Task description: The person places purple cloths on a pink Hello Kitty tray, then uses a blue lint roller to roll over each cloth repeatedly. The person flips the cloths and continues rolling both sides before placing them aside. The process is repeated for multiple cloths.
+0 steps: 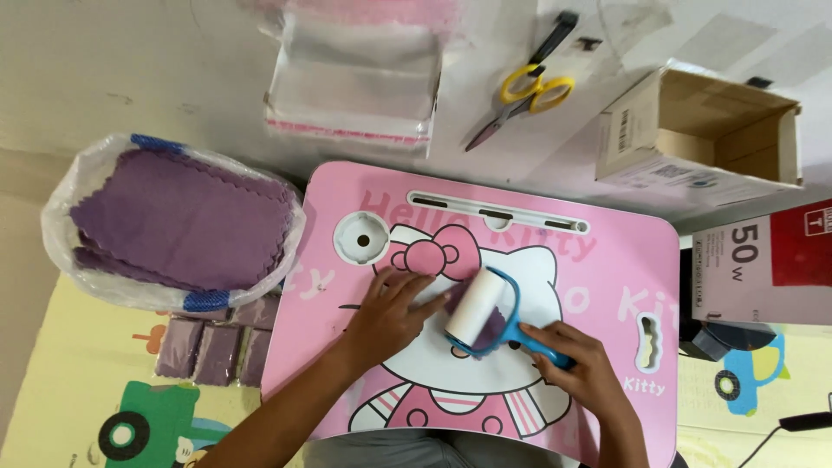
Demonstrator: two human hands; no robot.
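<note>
- The right hand [579,360] is wrapped around the blue handle of a lint roller [482,314], fingers closed on it; the handle is mostly covered by the hand, so only its upper stretch and the blue fork show.
- The roller's white drum lies near the middle of a pink lap desk [607,260], which serves as the counter, and it rests on a small purple cloth [485,322].
- That cloth is largely hidden under the drum; only a dark purple patch shows at the drum's near and left edges, so its outline is hard to make out.
- The left hand [392,310] lies flat just left of the roller, fingers spread and pressing down; its fingertips seem to touch the cloth's left edge, though the view is too poor to be sure.
- Far left, a clear plastic bag [65,199] holds a stack of purple cloths [182,217] with zigzag edges.
- Nearer, below that bag, small packed purple cloths [217,347] lie on the play mat, partly tucked under the counter's left edge.
- At the far side lie a pile of clear sleeves [355,82], cut off at the top, and yellow-handled scissors [524,91].
- Far right, an open cardboard box [693,130] lies on its side, with a red and white box [767,260] nearer, cut off at the right edge.
</note>
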